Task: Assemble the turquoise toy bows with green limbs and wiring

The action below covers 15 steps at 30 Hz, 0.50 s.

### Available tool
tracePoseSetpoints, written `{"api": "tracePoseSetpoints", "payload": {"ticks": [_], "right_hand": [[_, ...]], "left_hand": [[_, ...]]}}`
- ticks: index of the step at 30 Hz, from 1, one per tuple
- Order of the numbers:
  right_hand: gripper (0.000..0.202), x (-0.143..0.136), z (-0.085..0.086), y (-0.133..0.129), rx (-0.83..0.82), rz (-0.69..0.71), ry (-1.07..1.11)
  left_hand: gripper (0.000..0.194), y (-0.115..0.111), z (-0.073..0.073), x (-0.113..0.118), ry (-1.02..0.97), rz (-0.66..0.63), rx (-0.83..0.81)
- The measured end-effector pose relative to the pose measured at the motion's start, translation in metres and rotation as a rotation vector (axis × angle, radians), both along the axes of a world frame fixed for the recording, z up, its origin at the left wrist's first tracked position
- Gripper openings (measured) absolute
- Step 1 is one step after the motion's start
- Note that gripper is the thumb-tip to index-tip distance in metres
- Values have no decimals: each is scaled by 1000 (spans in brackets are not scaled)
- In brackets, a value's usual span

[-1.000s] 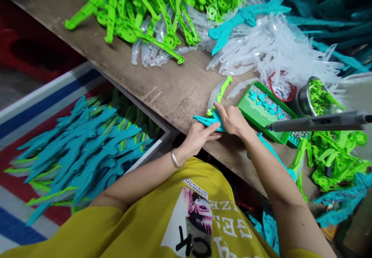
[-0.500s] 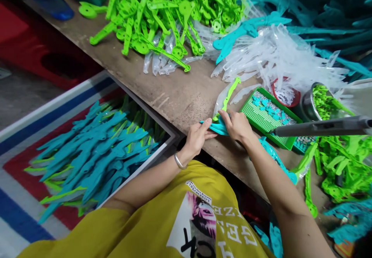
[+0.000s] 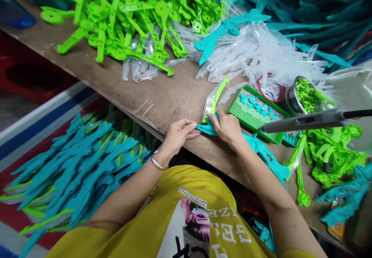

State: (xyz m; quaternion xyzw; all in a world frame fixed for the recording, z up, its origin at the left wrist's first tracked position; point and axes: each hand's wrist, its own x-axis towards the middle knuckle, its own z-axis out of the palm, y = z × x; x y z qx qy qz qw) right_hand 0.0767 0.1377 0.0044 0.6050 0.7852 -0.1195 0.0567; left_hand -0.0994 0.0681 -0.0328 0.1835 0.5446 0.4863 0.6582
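Near the perforated green basket (image 3: 242,112) on the scuffed bench (image 3: 165,103), left hand (image 3: 178,135) and right hand (image 3: 228,127) pinch a slim turquoise piece (image 3: 207,129).

- Muted, coolish light over the table (image 3: 171,95); I can't see the lamp.
- Pale glare on the clear plastic pieces (image 3: 252,50).
- Deep shadow beneath the tabletop and in the upper right corner.
- Blue object (image 3: 19,14) blurred, edges stretched.
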Motion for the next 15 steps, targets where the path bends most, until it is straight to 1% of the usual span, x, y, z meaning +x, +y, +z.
{"api": "tracePoseSetpoints", "payload": {"ticks": [2,3,4,6,7,8,9,10,11,12,13,15], "right_hand": [[62,6,-5,-9,108,-2,100],[56,12,-8,-16,196,10,189],[50,20,-10,-24,313,23,290],[39,42,-12,-41,641,-2,453],[40,55,-10,-49,844,-74,479],[46,68,-7,-55,1043,-200,467],[54,80,-2,-60,1166,-349,449],[61,91,4,-61,1197,-488,471],[66,100,10,-60,1134,-579,545],[68,107,17,-56,1025,-633,661],[67,112,23,-50,887,-655,804],[59,116,32,-35,640,-635,1070]], "left_hand": [[33,4,1,-3,19,-42,-13],[34,5,2,-3,27,-57,-16],[36,6,2,-4,38,-72,-19],[40,7,2,-6,71,-96,-24],[42,7,1,-6,89,-107,-27],[44,7,1,-7,106,-120,-29],[45,7,1,-8,120,-135,-29],[47,7,1,-10,131,-152,-29],[49,8,2,-11,137,-171,-28],[50,8,3,-12,142,-192,-27],[51,9,4,-12,147,-210,-24],[53,11,7,-13,163,-235,-19]]}}
